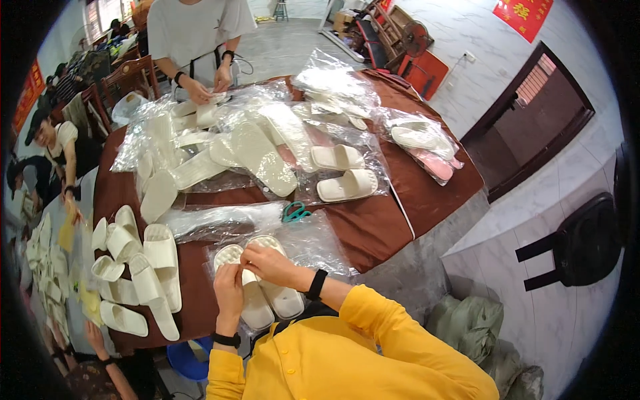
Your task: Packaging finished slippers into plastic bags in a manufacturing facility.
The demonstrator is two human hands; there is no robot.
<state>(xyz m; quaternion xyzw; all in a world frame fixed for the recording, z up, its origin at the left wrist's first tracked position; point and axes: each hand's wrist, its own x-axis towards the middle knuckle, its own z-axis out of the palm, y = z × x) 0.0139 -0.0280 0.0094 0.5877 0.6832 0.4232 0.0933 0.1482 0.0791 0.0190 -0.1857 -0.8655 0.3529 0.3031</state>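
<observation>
A pair of cream slippers lies side by side at the front edge of the table, the left slipper (257, 312) partly under my fingers and the right slipper (287, 301) beside it. My left hand (229, 293) and my right hand (270, 264) meet over the strap of the left slipper. Both have their fingertips pinched together; whatever is between them is too small to make out. Clear plastic bags (313, 240) lie flat beneath and behind the pair. Green-handled scissors (295, 212) rest just beyond on the plastic.
Loose cream slippers (160, 260) are grouped on the left of the brown-covered table (373, 233). Bagged slippers (263, 157) pile up across its far side, with a bagged pair (423, 140) at right. Opposite, a co-worker (200, 40) handles a slipper. A blue basin (190, 360) sits below.
</observation>
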